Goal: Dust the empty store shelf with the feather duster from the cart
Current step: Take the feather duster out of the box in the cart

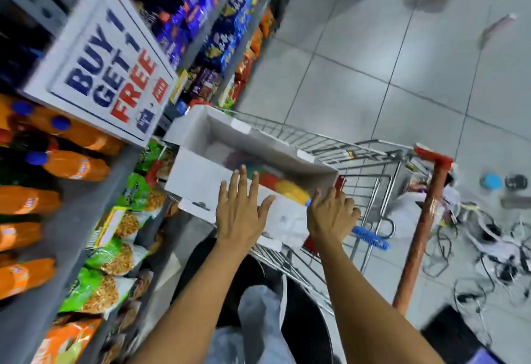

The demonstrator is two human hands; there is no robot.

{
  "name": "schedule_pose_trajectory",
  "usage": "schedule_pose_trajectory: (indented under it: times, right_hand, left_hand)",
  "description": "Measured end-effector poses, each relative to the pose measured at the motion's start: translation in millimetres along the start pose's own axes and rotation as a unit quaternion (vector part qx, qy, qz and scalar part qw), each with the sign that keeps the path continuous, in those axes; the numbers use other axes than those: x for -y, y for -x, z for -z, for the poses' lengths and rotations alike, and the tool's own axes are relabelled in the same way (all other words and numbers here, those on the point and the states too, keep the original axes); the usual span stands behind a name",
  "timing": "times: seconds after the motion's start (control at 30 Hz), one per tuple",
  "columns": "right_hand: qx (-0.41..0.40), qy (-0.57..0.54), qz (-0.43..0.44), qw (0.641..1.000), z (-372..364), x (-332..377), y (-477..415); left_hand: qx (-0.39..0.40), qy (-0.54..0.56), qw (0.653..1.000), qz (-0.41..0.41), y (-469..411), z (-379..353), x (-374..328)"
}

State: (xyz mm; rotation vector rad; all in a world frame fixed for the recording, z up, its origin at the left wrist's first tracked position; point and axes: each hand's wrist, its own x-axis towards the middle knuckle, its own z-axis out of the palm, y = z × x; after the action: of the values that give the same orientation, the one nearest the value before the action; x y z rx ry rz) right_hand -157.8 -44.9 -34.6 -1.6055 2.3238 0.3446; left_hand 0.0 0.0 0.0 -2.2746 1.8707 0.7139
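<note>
A feather duster lies in a white cardboard box (201, 182) inside the wire shopping cart (370, 162). Its multicoloured head (284, 186) shows red, yellow and orange in the box, and its blue handle (370, 237) sticks out toward me. My right hand (332, 214) is closed around the blue handle just behind the head. My left hand (241, 208) hovers flat over the box's near flap, fingers spread, holding nothing. The empty shelf is not in view.
Stocked shelves run along the left: orange soda bottles (71, 163), green snack bags (109, 257), blue packets. A "BUY 1 GET 1 FREE" sign (109, 67) juts out. The cart's red handle bar (425, 220) stands right. Tangled cables (488, 237) litter the tiled floor.
</note>
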Motion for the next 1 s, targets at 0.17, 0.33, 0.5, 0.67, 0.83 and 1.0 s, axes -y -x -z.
schedule_pose_trajectory:
  times: [0.17, 0.33, 0.5, 0.67, 0.83, 1.0]
  right_hand:
    - [0.038, 0.034, -0.025, 0.998, -28, -19, -25]
    - [0.072, 0.049, -0.028, 0.996, -45, -33, -42]
    - [0.149, 0.106, -0.020, 0.983, -54, -42, -58]
    - [0.237, 0.157, -0.005, 0.959, -52, -52, -67]
    - [0.239, 0.123, 0.000, 0.963, -45, -40, -60]
    - [0.224, 0.129, 0.038, 0.965, -22, -23, -57]
  left_hand:
    - [-0.008, 0.009, 1.000, -0.027, -27, -33, -23]
    - [0.006, 0.003, 0.998, -0.057, -30, -57, -29]
    - [0.036, 0.005, 0.998, -0.054, -26, -70, -21]
    - [0.052, 0.003, 0.997, -0.049, -23, -71, -12]
    - [0.051, 0.028, 0.997, -0.048, -18, -67, -3]
    - [0.056, 0.020, 0.997, -0.042, -10, -60, 8]
